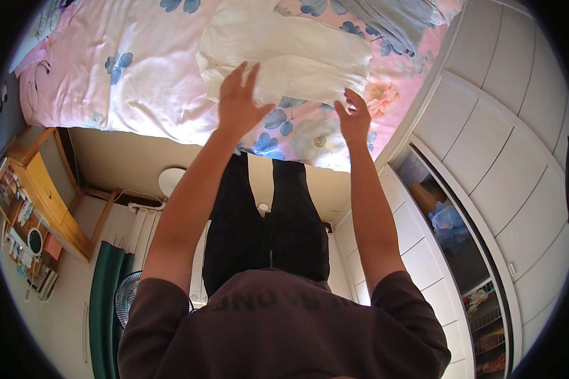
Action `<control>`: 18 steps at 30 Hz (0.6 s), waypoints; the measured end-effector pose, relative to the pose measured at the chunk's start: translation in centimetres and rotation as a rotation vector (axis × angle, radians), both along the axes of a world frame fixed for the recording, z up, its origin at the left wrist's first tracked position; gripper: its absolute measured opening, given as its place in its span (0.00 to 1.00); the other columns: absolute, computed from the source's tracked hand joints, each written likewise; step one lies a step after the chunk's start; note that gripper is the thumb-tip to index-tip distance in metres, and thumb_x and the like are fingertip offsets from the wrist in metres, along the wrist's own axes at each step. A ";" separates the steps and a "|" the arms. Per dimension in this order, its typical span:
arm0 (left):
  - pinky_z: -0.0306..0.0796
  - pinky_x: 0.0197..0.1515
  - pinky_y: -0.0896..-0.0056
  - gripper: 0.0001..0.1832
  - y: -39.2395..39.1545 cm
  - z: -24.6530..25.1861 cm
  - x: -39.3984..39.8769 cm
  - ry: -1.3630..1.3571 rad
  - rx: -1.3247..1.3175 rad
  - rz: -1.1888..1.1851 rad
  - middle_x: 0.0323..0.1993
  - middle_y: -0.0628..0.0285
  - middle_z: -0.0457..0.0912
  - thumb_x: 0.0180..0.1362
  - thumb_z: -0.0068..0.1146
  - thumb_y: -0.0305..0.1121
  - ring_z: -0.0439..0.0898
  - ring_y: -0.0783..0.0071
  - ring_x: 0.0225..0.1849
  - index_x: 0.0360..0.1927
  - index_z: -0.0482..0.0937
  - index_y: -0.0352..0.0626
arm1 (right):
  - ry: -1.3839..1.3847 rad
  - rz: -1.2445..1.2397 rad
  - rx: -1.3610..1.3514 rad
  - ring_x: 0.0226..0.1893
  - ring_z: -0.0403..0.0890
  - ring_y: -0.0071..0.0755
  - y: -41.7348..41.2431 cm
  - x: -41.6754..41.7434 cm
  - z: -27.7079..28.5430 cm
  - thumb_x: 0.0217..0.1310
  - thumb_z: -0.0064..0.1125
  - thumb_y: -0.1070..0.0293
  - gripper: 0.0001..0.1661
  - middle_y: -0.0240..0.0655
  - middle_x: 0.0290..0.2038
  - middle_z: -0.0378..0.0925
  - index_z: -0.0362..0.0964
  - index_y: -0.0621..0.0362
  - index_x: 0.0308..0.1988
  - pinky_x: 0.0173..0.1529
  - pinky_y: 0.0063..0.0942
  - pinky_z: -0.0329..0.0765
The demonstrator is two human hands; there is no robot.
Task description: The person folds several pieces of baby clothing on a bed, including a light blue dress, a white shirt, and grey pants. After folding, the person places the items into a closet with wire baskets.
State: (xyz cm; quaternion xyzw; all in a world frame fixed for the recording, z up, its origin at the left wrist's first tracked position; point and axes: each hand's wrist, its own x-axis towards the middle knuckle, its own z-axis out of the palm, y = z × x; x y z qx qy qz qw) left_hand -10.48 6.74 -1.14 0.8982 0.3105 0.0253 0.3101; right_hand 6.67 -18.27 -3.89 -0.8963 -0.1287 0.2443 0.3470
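Observation:
A white cloth garment (308, 47) lies spread over a floral bedsheet (161, 94), its near edge a little wrinkled. Over the garment's near left part is my left hand (241, 105), fingers spread and holding nothing; whether it touches the cloth is unclear. My right hand (354, 121) is by the near right corner of the garment, thumb and fingers curved with a gap between them. No cloth is plainly gripped there.
Grey folded clothing (391, 21) rests at the far right of the bed. White wardrobe doors (483, 128) stand along the right, one part open on stored things. To the left are a wooden desk (52, 189), a green curtain (105, 308) and a fan (127, 296).

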 end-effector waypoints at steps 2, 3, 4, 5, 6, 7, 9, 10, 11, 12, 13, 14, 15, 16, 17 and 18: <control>0.65 0.64 0.55 0.40 -1.0 -1.5 0.0 0.050 0.074 -0.049 0.59 0.59 0.74 0.46 0.70 0.33 0.71 0.56 0.60 0.67 0.70 0.53 | -0.200 0.160 -0.113 0.58 0.74 0.46 1.9 -0.5 -0.3 0.48 0.73 0.68 0.37 0.44 0.55 0.77 0.72 0.53 0.60 0.62 0.43 0.70; 0.66 0.62 0.56 0.37 -1.2 -3.9 -0.6 0.090 0.105 -0.065 0.54 0.61 0.76 0.46 0.68 0.31 0.73 0.58 0.57 0.65 0.72 0.53 | -0.291 0.198 -0.162 0.60 0.72 0.48 3.0 -0.3 -0.7 0.46 0.72 0.68 0.39 0.44 0.56 0.76 0.71 0.52 0.61 0.64 0.46 0.67; 0.67 0.59 0.57 0.35 -1.0 -5.0 -0.7 0.127 0.127 -0.085 0.50 0.62 0.78 0.46 0.66 0.28 0.75 0.60 0.53 0.63 0.75 0.52 | -0.384 0.233 -0.219 0.62 0.69 0.49 3.6 0.0 -1.1 0.44 0.72 0.68 0.42 0.44 0.57 0.75 0.69 0.51 0.62 0.67 0.49 0.64; 0.67 0.57 0.58 0.30 -0.4 -6.1 -1.1 0.098 0.124 -0.104 0.46 0.63 0.78 0.46 0.64 0.27 0.76 0.62 0.50 0.58 0.78 0.52 | -0.419 0.274 -0.236 0.63 0.69 0.49 4.1 0.7 -1.5 0.43 0.73 0.68 0.44 0.43 0.57 0.74 0.68 0.51 0.63 0.67 0.50 0.63; 0.67 0.54 0.58 0.26 0.3 -6.7 -1.4 0.071 0.123 -0.123 0.41 0.65 0.78 0.46 0.62 0.25 0.76 0.63 0.46 0.53 0.80 0.51 | -0.453 0.314 -0.251 0.63 0.68 0.48 4.7 1.7 -1.9 0.42 0.73 0.68 0.45 0.42 0.57 0.74 0.67 0.50 0.64 0.67 0.51 0.62; 0.67 0.51 0.59 0.22 0.8 -6.4 -1.5 0.045 0.119 -0.143 0.37 0.66 0.78 0.46 0.60 0.23 0.77 0.64 0.43 0.48 0.82 0.50 | -0.483 0.355 -0.269 0.63 0.68 0.48 5.1 2.6 -2.2 0.42 0.73 0.68 0.47 0.41 0.57 0.74 0.66 0.49 0.65 0.67 0.51 0.62; 0.67 0.48 0.60 0.10 2.0 -5.3 -1.5 -0.088 0.076 -0.177 0.32 0.67 0.78 0.46 0.58 0.22 0.77 0.65 0.39 0.33 0.83 0.49 | -0.398 0.536 -0.373 0.52 0.75 0.44 5.4 4.9 -2.2 0.44 0.70 0.66 0.29 0.34 0.44 0.80 0.77 0.49 0.51 0.60 0.48 0.66; 0.67 0.48 0.60 0.10 2.5 -4.1 -1.9 -0.106 0.052 -0.211 0.32 0.67 0.78 0.45 0.59 0.23 0.77 0.64 0.39 0.31 0.83 0.48 | -0.310 0.612 -0.463 0.48 0.77 0.43 5.6 5.7 -1.8 0.45 0.69 0.66 0.23 0.32 0.39 0.80 0.78 0.49 0.46 0.57 0.47 0.66; 0.67 0.48 0.61 0.09 2.7 -3.2 -2.5 -0.126 0.028 -0.246 0.32 0.67 0.78 0.44 0.59 0.23 0.77 0.64 0.39 0.30 0.82 0.48 | -0.221 0.686 -0.552 0.45 0.78 0.41 5.6 6.2 -1.7 0.46 0.69 0.65 0.17 0.30 0.35 0.81 0.80 0.49 0.41 0.55 0.46 0.67; 0.68 0.48 0.60 0.08 2.8 -2.4 -3.4 -0.148 0.001 -0.260 0.32 0.67 0.79 0.43 0.60 0.22 0.77 0.64 0.39 0.29 0.82 0.47 | -0.354 0.703 -0.386 0.36 0.77 0.40 5.1 5.9 -1.5 0.47 0.65 0.66 0.05 0.29 0.25 0.77 0.77 0.50 0.29 0.49 0.44 0.67; 0.68 0.47 0.60 0.08 2.9 -1.6 -4.5 -0.169 -0.027 -0.269 0.33 0.67 0.80 0.42 0.60 0.22 0.78 0.64 0.40 0.27 0.81 0.47 | -0.332 0.743 -0.334 0.35 0.77 0.41 4.8 5.6 -0.8 0.46 0.65 0.67 0.06 0.30 0.26 0.76 0.77 0.50 0.29 0.48 0.44 0.67; 0.68 0.46 0.60 0.08 2.9 -1.0 -5.6 -0.192 -0.055 -0.279 0.33 0.67 0.80 0.41 0.60 0.22 0.78 0.64 0.40 0.26 0.81 0.46 | -0.310 0.783 -0.282 0.35 0.76 0.41 4.5 5.1 0.0 0.45 0.64 0.68 0.06 0.31 0.26 0.76 0.76 0.49 0.29 0.48 0.44 0.67; 0.68 0.46 0.60 0.08 2.8 -0.4 -6.8 -0.176 -0.084 -0.272 0.33 0.67 0.81 0.40 0.60 0.21 0.78 0.64 0.41 0.25 0.80 0.46 | -0.285 0.825 -0.228 0.35 0.76 0.41 3.9 4.5 1.1 0.44 0.64 0.69 0.07 0.31 0.26 0.75 0.76 0.49 0.29 0.47 0.44 0.67; 0.68 0.46 0.60 0.08 2.5 -0.2 -8.2 -0.165 -0.114 -0.263 0.33 0.67 0.81 0.39 0.61 0.21 0.78 0.64 0.41 0.24 0.79 0.45 | -0.263 0.850 -0.196 0.34 0.76 0.42 3.2 3.5 2.2 0.42 0.64 0.71 0.09 0.32 0.27 0.75 0.75 0.49 0.30 0.46 0.44 0.67; 0.69 0.46 0.59 0.08 2.1 0.0 -9.5 -0.154 -0.146 -0.251 0.33 0.67 0.82 0.39 0.61 0.20 0.79 0.64 0.42 0.23 0.79 0.45 | -0.240 0.878 -0.164 0.34 0.75 0.42 2.3 2.3 3.3 0.41 0.63 0.72 0.11 0.32 0.28 0.75 0.74 0.49 0.31 0.45 0.43 0.67; 0.69 0.46 0.60 0.07 1.6 0.0 -10.5 -0.144 -0.162 -0.231 0.32 0.67 0.81 0.39 0.61 0.20 0.78 0.64 0.42 0.22 0.78 0.45 | -0.213 0.902 -0.160 0.34 0.76 0.42 1.1 1.0 3.9 0.40 0.63 0.73 0.14 0.33 0.29 0.75 0.74 0.50 0.33 0.45 0.43 0.67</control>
